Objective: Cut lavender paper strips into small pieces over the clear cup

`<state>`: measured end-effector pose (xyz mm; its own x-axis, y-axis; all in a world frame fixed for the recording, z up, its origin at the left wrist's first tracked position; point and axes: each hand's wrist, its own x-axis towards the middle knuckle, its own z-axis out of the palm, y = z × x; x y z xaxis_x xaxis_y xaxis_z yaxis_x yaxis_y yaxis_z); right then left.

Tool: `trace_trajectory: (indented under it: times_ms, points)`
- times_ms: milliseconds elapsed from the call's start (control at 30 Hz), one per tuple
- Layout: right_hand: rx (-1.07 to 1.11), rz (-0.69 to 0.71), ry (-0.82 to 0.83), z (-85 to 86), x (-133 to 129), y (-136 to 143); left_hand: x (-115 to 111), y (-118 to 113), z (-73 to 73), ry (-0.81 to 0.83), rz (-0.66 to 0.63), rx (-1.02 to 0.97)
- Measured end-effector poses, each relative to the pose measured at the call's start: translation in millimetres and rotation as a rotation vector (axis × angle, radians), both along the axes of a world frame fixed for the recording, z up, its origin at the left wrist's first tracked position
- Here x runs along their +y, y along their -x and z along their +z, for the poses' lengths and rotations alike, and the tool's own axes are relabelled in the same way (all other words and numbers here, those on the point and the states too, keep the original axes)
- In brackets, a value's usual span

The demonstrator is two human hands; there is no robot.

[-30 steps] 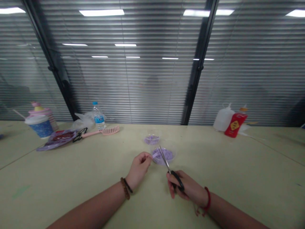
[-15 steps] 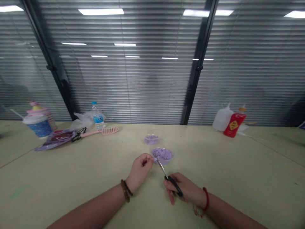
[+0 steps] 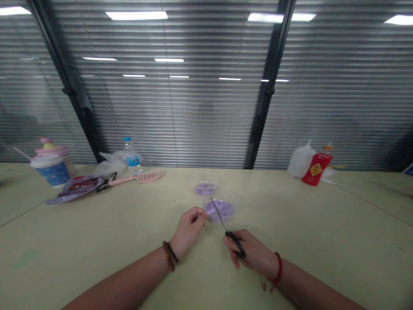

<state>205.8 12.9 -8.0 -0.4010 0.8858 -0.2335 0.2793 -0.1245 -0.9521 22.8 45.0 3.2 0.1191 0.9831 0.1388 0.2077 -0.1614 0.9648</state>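
Two bracelets, one of brown beads point(image 3: 168, 257) and one a black band point(image 3: 173, 253), circle my left wrist, and a red bracelet point(image 3: 278, 269) with dangling ends is on my right. My right grip point(image 3: 251, 252) is closed around the black handles of the scissors point(image 3: 236, 243), with the blades pointing up and away from me, slanting a little to the left. My left grip point(image 3: 188, 230) pinches a small light-purple strip point(image 3: 211, 211) between thumb and forefinger. The strip pokes out to the right, where the blades cross it from my viewpoint; I cannot tell whether it sits between them.

Just beyond my fingertips, on the pale table point(image 3: 129, 241), is a clear front tub point(image 3: 215, 221) of purple bits point(image 3: 225, 208), below the strip and blades. Near it, slightly farther off, a second clear tub point(image 3: 204, 193) also has purple bits in it.

Off to the left lie a purple packet point(image 3: 74, 191) and a pink hairbrush point(image 3: 148, 176). Behind them stand a blue paper cup point(image 3: 54, 173), a crumpled plastic bag point(image 3: 111, 165) and a blue-capped water bottle point(image 3: 132, 160). Far to the right, a red bottle point(image 3: 316, 169) leans beside a whitish bottle point(image 3: 300, 161). Horizontal blinds point(image 3: 206, 129) behind glass rise past the table's far edge.
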Motion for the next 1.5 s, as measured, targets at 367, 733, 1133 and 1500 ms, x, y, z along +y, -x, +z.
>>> trace_trajectory:
  times_ms: [367, 733, 1133, 1500]
  points:
    - [0.005, 0.099, 0.014, 11.8, -6, 3, -2, -2, 1.6, 0.051, -0.038, -0.184]
    - [-0.066, 0.064, 0.041, 11.1, -6, 4, -2, -6, -6.2, 0.039, -0.121, -0.124]
    - [-0.064, 0.047, 0.046, 7.7, -6, 5, -3, -5, -1.8, 0.033, -0.113, -0.091]
    - [-0.011, -0.004, 0.018, 6.8, -2, 4, 1, -3, -4.9, 0.039, 0.026, -0.061]
